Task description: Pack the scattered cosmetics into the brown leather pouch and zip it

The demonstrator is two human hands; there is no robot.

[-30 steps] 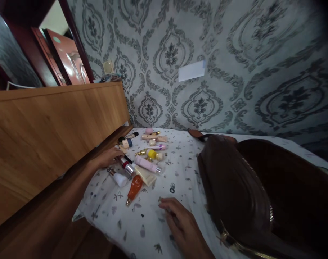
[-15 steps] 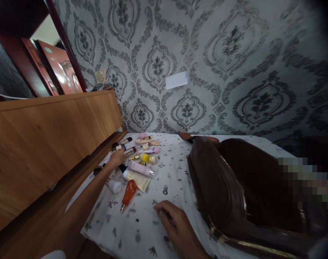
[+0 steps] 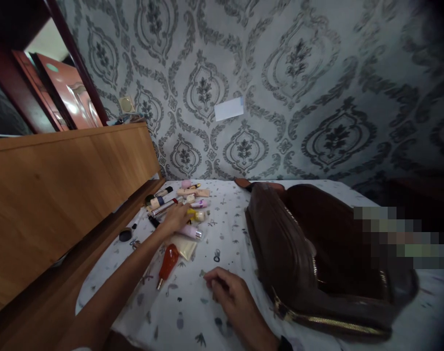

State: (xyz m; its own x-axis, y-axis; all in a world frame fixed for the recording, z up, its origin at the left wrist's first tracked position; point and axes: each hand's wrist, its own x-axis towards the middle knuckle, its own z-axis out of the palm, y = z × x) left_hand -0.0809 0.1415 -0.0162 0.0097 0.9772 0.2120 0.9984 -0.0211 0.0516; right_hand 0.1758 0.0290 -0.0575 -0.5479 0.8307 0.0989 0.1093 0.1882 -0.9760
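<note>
My left hand (image 3: 177, 217) reaches over a group of cosmetics, fingers stretched out to a small bottle with a yellow cap (image 3: 199, 215). Its fingertips are at the cap; a firm grip does not show. Under and beside this hand lie a pink tube (image 3: 193, 232) and a cream-coloured tube (image 3: 185, 247), both partly covered. An orange-red bottle with a gold tip (image 3: 168, 263) lies nearer to me. My right hand (image 3: 227, 295) rests above the cloth, loosely curled with thumb and fingers apart, holding nothing. It is between the cosmetics and a brown bag (image 3: 276, 243).
The bag stands unzipped at the right, its mouth open. A patterned white cloth (image 3: 222, 204) covers the surface. A wooden panel (image 3: 75, 175) borders the left side, and a patterned wall (image 3: 236, 63) rises behind. A round black item (image 3: 125, 234) lies near the left edge.
My left hand has moved right and a little nearer, from the dark items at the left to the yellow-capped bottle. My right hand has hardly moved. The view has shifted slightly right.
</note>
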